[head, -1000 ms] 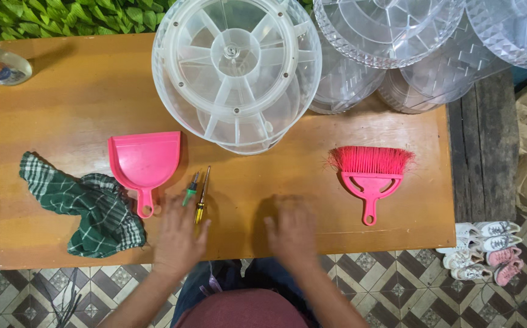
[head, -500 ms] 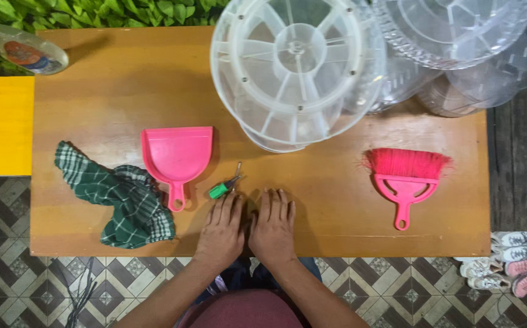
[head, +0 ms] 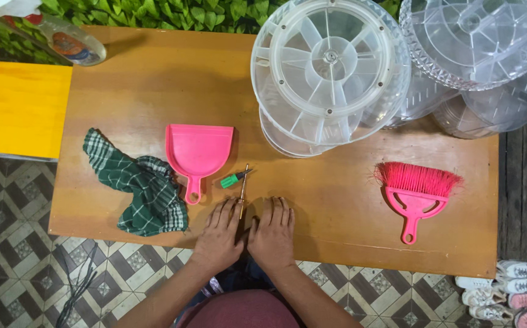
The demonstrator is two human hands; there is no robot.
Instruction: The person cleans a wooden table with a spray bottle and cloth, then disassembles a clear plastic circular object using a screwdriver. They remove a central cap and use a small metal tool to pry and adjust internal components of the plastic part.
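Observation:
My left hand (head: 218, 234) and my right hand (head: 272, 232) lie flat, palms down, side by side on the near edge of the wooden table (head: 336, 200). Neither holds anything. Between and just beyond them lie two small screwdrivers, one with a green handle (head: 233, 180) and one thin with a yellowish handle (head: 243, 193); my left fingertips touch or nearly touch the thin one. A pink dustpan (head: 198, 153) lies to the left. A pink hand brush (head: 415, 189) lies to the right.
A green checked cloth (head: 139, 185) lies crumpled at the table's left. Stacked clear plastic round trays (head: 330, 70) and more clear trays (head: 476, 42) fill the far right. A spray bottle (head: 69, 39), a yellow surface (head: 17, 109), small shoes (head: 509, 288) on the floor.
My hands have come together at the table's near edge and flattened. The view has shifted, so everything sits further right in the frame. The screwdrivers lie a bit apart from before.

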